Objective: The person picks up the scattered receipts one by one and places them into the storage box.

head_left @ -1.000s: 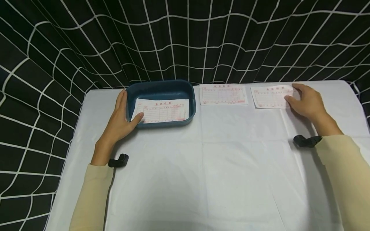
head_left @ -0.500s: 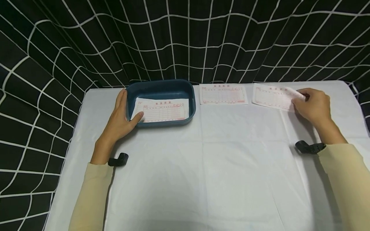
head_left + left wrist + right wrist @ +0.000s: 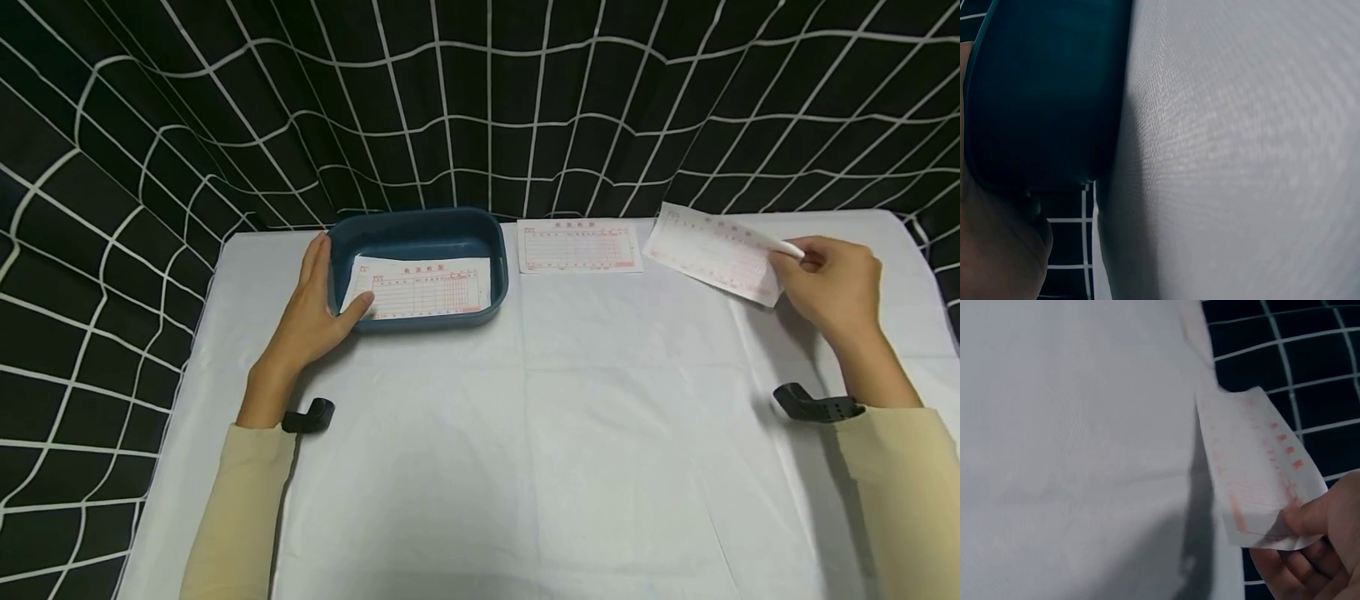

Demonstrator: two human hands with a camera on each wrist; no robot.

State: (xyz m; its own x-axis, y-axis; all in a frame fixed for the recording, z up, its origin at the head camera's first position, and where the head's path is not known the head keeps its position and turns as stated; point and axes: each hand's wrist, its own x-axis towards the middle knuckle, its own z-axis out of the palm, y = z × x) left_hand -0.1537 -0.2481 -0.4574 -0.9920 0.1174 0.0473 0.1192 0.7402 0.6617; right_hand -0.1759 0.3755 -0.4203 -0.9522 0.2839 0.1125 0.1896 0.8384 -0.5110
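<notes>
My right hand [image 3: 836, 283] pinches a white receipt slip [image 3: 708, 250] with red print by its right end, thumb on the printed face. The slip tilts up off the table and curls near the fingers; the right wrist view shows the thumb pressing the slip [image 3: 1247, 462]. At the left, my left hand [image 3: 311, 312] holds the left end of a dark blue plastic tray [image 3: 420, 223], fingers along the outer side and thumb over the front rim. In the tray lie receipt slips [image 3: 427, 292], stacked. The left wrist view shows the tray wall [image 3: 1047, 94] beside the hand.
Another receipt slip [image 3: 579, 246] lies flat just right of the tray. A white cloth [image 3: 525, 433] covers the table. Black cloth with a white grid [image 3: 487, 100] hangs behind the back edge and on the left.
My right hand has lifted the right-hand receipt slip by its right end and drawn back slightly toward the right and front; the slip now slants. The left hand and tray have not moved.
</notes>
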